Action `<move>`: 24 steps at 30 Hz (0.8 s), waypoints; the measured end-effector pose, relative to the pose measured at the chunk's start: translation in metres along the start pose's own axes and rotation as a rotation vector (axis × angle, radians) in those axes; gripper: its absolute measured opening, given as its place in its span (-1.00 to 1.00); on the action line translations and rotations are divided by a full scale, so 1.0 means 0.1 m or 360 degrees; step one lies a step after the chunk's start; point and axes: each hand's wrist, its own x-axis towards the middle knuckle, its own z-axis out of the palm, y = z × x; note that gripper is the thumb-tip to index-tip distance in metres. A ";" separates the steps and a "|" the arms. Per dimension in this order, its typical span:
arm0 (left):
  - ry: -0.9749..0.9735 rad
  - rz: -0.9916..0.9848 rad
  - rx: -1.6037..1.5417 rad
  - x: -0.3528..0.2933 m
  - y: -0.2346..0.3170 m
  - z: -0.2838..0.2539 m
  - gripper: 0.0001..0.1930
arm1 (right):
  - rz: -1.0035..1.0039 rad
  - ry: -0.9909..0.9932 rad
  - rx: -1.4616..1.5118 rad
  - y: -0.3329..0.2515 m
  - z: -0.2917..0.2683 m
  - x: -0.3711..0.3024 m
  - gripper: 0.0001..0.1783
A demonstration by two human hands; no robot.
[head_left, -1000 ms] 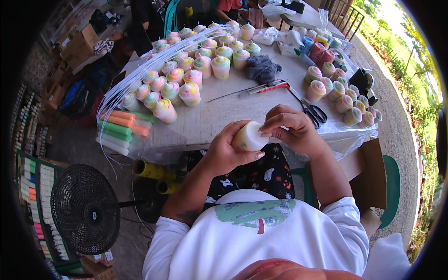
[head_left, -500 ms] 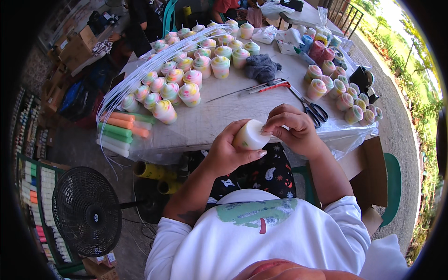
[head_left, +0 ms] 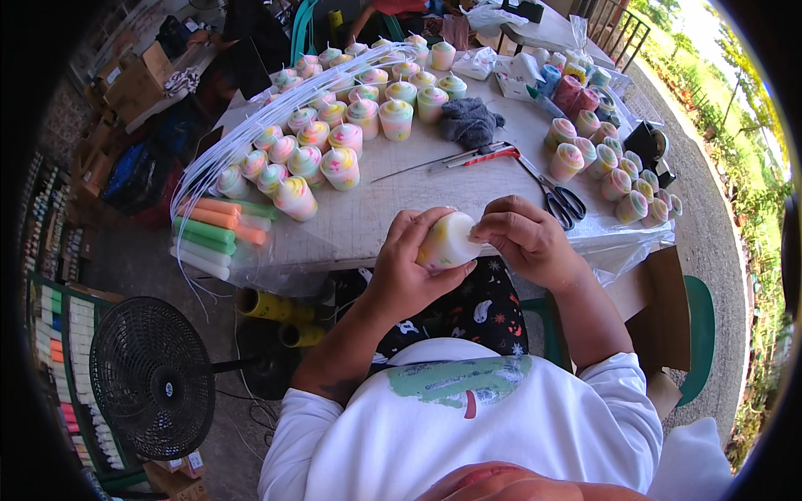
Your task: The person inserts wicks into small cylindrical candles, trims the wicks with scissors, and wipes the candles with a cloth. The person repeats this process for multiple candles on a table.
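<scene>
My left hand (head_left: pixel 407 271) is wrapped round a white candle (head_left: pixel 451 239) with coloured specks, tilted so its plain flat end faces right. Against that end, the fingertips of my right hand (head_left: pixel 528 240) are pinched together; whatever lies between them is hidden. Both hands are above my lap at the table's near edge. Beyond them, on the white table (head_left: pixel 393 204), stand many cup-shaped candles (head_left: pixel 341 169) with pastel swirled tops and short wicks. Long white wick strands (head_left: pixel 251 123) lie across the left side of that group.
Black-handled scissors (head_left: pixel 565 203), a red cutter (head_left: pixel 493 156) and a grey cloth (head_left: pixel 469 123) lie mid-table. More swirled candles (head_left: pixel 566 161) stand at right. Coloured sticks (head_left: pixel 205 235) lie at the left corner. A black fan (head_left: pixel 154 380) and a cardboard box (head_left: pixel 662 313) flank me.
My right hand has shifted slightly down and right, its fingers curled closer at the candle's end. The candle has turned a little in my left hand. A person's arm at the far side has moved.
</scene>
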 end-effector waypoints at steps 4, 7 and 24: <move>0.0016 0.0018 0.0064 -0.01 0.01 0.00 -0.37 | -0.0008 -0.0075 -0.0081 -0.07 -0.06 0.03 -0.78; 0.0008 0.0059 0.0076 -0.01 0.01 -0.01 -0.38 | 0.0057 -0.0168 0.0030 -0.08 -0.09 0.06 -0.78; -0.0078 0.0113 -0.0068 0.02 -0.08 -0.01 -0.39 | 0.0391 -0.0078 0.0973 0.08 0.07 -0.03 -0.86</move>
